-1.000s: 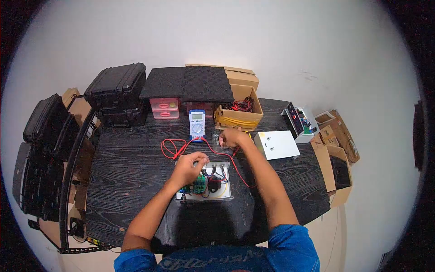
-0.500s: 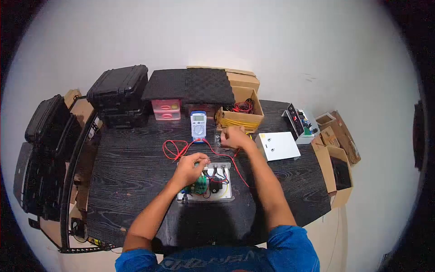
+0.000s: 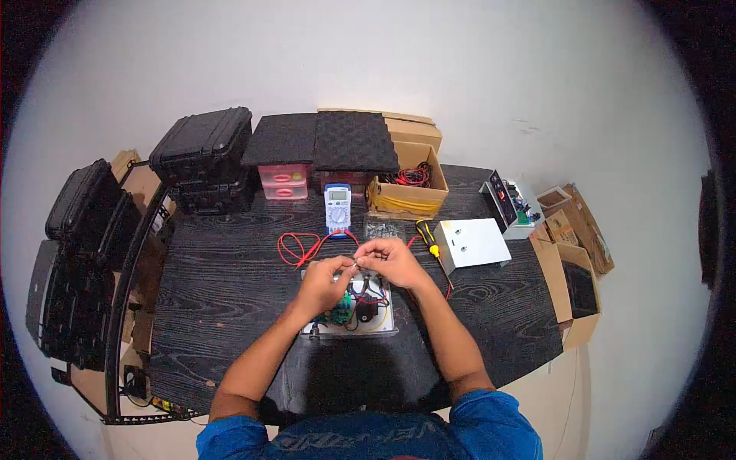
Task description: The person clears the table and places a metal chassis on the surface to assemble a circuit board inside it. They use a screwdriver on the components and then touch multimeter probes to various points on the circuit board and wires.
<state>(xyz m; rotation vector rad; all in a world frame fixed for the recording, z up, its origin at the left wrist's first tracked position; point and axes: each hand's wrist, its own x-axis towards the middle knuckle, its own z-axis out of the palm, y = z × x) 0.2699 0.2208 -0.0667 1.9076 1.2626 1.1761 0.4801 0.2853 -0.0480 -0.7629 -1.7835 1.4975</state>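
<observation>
My left hand (image 3: 323,284) and my right hand (image 3: 391,262) meet fingertip to fingertip, both pinched, over the far edge of an open metal enclosure (image 3: 376,326). Something tiny and pale shows between the fingertips, too small to name. Inside the enclosure lie a green circuit board (image 3: 339,310), a black component (image 3: 368,310) and red, black and yellow wires. Beyond my hands stands a blue and white multimeter (image 3: 337,210) with red test leads (image 3: 299,249). Behind my right hand is a clear bag of small parts (image 3: 383,228), partly hidden.
A yellow and black screwdriver (image 3: 429,241) lies beside a white metal cover (image 3: 473,243) on the right. Farther back are a cardboard box of cables (image 3: 406,201), pink drawers (image 3: 284,184), black cases (image 3: 203,149) and another opened device (image 3: 514,207).
My right hand has come back from the bag of small parts to meet my left hand above the enclosure. The screwdriver is now uncovered. My left hand stays nearly where it was.
</observation>
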